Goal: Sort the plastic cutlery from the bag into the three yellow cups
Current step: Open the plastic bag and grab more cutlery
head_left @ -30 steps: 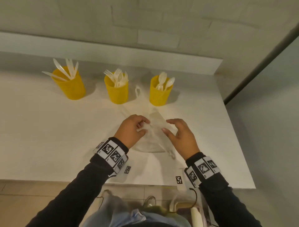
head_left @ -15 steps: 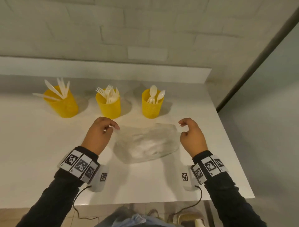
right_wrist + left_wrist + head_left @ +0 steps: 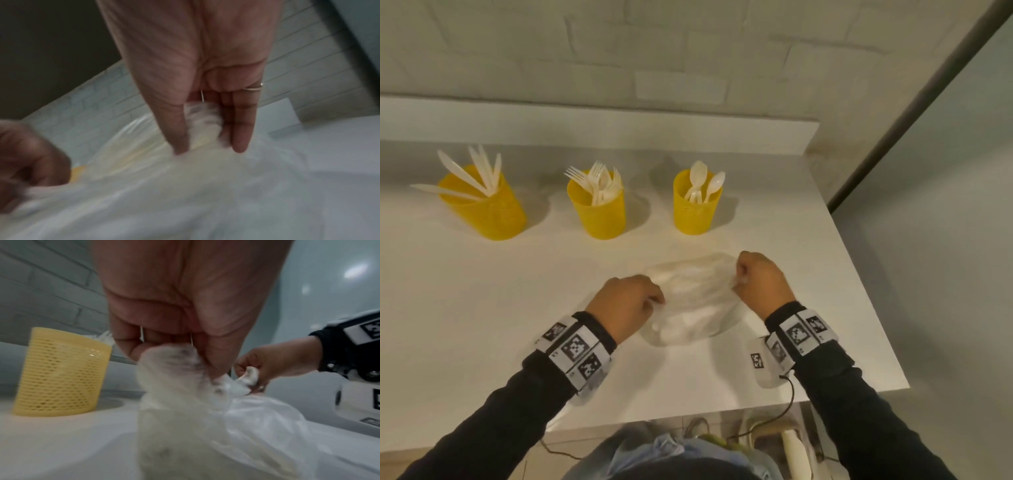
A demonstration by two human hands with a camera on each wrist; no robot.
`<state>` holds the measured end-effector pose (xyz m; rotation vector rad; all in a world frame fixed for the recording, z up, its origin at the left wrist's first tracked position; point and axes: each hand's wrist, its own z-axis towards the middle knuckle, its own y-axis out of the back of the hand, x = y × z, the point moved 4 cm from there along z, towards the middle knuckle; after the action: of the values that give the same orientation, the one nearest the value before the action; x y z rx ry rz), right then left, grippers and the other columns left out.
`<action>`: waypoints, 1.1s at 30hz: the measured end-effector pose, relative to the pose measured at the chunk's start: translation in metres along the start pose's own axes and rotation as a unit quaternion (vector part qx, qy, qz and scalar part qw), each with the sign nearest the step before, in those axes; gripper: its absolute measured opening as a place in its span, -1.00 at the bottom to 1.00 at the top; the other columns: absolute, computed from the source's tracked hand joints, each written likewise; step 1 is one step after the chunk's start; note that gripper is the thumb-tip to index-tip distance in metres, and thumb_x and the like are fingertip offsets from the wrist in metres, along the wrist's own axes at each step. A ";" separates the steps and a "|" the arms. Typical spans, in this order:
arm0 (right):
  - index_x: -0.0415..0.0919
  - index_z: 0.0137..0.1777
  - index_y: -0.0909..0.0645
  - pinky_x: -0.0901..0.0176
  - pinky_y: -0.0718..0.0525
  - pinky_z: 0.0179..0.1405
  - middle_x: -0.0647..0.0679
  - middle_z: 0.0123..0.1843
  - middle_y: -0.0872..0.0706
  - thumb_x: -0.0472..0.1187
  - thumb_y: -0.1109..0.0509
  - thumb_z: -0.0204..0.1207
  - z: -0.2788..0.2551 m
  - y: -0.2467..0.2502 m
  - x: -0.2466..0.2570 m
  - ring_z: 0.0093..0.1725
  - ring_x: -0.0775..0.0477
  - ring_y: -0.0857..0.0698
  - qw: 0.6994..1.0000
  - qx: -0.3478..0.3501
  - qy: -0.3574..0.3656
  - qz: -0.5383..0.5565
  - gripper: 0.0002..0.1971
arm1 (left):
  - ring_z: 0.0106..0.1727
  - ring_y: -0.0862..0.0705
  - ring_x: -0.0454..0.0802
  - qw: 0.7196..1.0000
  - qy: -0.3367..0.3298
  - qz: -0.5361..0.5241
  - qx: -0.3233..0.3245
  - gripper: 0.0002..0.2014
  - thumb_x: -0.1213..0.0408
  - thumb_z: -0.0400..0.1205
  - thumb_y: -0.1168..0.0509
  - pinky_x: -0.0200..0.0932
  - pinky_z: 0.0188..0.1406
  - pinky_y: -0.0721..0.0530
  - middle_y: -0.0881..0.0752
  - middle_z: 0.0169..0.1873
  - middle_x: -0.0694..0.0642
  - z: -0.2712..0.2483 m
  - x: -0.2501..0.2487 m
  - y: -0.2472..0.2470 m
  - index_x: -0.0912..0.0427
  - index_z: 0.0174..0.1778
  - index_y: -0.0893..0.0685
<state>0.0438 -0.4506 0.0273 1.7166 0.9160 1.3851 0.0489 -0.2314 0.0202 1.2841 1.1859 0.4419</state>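
A crumpled clear plastic bag [image 3: 693, 301] lies on the white table [image 3: 482, 325] between my hands. My left hand [image 3: 635, 301] pinches its left edge, and my right hand [image 3: 750, 277] pinches its right edge. The left wrist view shows bunched bag film [image 3: 185, 369] under my left hand [image 3: 191, 356]; the right wrist view shows film [image 3: 201, 120] between thumb and fingers of my right hand [image 3: 205, 129]. Three yellow cups stand in a row behind: the left cup [image 3: 486, 212] holds knives, the middle cup [image 3: 599, 212] forks, the right cup [image 3: 697, 209] spoons. No cutlery shows inside the bag.
The table's right edge [image 3: 866, 298] runs close to my right wrist, with grey floor beyond. A raised ledge [image 3: 585, 126] and a brick wall back the table. Shoes and a cable [image 3: 774, 414] show below the near edge.
Both hands have come closer together, gathering the stretched-out bag into a crumpled bunch. The bag and hands now sit further right, toward the spoon cup.
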 end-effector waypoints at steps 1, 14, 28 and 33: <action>-0.19 -0.20 -0.44 0.19 -0.35 -0.25 -0.10 -0.17 -0.52 -0.45 -0.31 0.37 -0.001 0.009 -0.007 -0.15 -0.18 -0.57 0.999 -0.028 -0.025 0.018 -0.83 | 0.06 -0.68 0.10 0.998 -0.006 -0.045 -0.035 -0.71 0.35 0.52 -0.12 -0.21 0.05 -0.50 -0.73 0.05 0.06 -0.003 0.003 0.009 0.10 -0.02 -0.74; -0.19 -0.23 -0.49 0.35 -0.68 -0.25 -0.11 -0.31 -0.62 -0.63 -0.33 0.40 -0.032 0.055 -0.004 -0.38 0.20 -0.70 0.917 -0.043 -0.045 0.394 -0.70 | -0.20 -0.62 0.14 0.960 0.204 -0.084 -0.171 -0.56 -0.15 0.40 -0.39 -0.07 -0.18 -0.51 -0.68 -0.28 0.16 -0.008 0.039 0.045 0.23 -0.37 -0.62; -0.19 -0.30 -0.42 0.27 -0.33 -0.56 -0.04 -0.55 -0.46 -0.62 0.14 0.27 -0.046 0.002 0.015 -0.56 0.01 -0.38 0.713 0.064 -0.125 0.687 -0.61 | -0.08 -0.67 0.00 0.913 0.147 -0.366 -0.100 0.00 0.65 0.48 -0.23 -0.21 -0.30 -0.75 -0.49 0.35 0.28 -0.026 0.035 0.032 -0.32 0.56 0.14; -0.09 0.16 -0.54 0.43 -0.48 -0.46 0.13 -0.23 -0.64 -0.13 -0.38 0.53 -0.041 -0.009 0.029 -0.39 0.21 -0.63 0.907 0.131 -0.047 0.397 -0.77 | -0.11 -0.77 -0.04 0.770 0.159 -0.600 -0.148 -0.07 0.77 0.49 -0.10 -0.24 -0.29 -0.74 -0.68 -0.07 0.19 -0.027 0.038 0.027 -0.17 0.57 0.07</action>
<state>0.0080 -0.4166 0.0391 2.5039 0.3413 1.6988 0.0501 -0.1786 0.0324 -0.0049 1.8652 -0.1369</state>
